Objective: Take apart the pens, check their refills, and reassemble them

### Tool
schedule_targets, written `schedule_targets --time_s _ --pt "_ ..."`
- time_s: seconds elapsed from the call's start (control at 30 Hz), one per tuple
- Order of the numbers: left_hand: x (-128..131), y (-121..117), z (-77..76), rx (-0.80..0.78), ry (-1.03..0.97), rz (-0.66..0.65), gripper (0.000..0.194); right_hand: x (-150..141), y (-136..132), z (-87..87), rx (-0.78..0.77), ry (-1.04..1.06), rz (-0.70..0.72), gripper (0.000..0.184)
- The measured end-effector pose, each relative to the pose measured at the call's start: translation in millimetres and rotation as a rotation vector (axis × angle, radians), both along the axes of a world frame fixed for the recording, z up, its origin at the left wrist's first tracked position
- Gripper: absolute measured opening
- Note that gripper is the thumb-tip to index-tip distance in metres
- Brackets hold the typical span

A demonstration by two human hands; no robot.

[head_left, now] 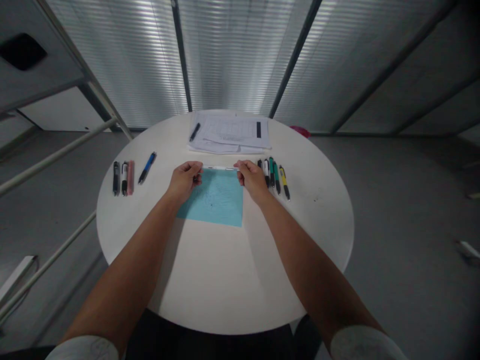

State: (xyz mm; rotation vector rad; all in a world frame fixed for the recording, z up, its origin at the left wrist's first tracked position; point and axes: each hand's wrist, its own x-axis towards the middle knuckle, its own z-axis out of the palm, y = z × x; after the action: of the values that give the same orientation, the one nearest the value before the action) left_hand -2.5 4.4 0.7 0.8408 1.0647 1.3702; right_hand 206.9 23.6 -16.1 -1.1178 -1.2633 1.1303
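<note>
My left hand (185, 181) and my right hand (252, 177) are closed in pinches at opposite ends of a slim white pen (219, 168). The pen lies level between them, over the far edge of a light blue sheet (213, 200). Faint marks show on the sheet, which lies flat on the round white table (225, 280). A small dark bit shows at the fingers of my left hand; I cannot tell what it is. Just right of my right hand are green pens (276, 179), a white-and-black pen (266, 172) and a yellow pen (284, 182).
Stacked papers (228, 132) lie at the table's far side with a black pen (194, 132) on them. At the left are a blue pen (147, 168), a black pen (116, 178), a white-and-black pen (124, 178) and a pink stick-like item (130, 177). Metal rails (56, 156) stand left.
</note>
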Motion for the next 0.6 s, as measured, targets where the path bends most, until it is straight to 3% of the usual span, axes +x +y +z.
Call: schedule_targets --time_s 0.33,0.6 --pt "-0.8 1.6 -1.9 -0.007 0.006 -0.003 0.023 1.5 -2.0 1.9 -0.003 0.070 0.024 0.034" --pt "0.0 -1.7 3.4 -0.027 -0.029 0.034 0.031 -1.4 -6.5 1.7 0.068 -0.031 0.022 0.040"
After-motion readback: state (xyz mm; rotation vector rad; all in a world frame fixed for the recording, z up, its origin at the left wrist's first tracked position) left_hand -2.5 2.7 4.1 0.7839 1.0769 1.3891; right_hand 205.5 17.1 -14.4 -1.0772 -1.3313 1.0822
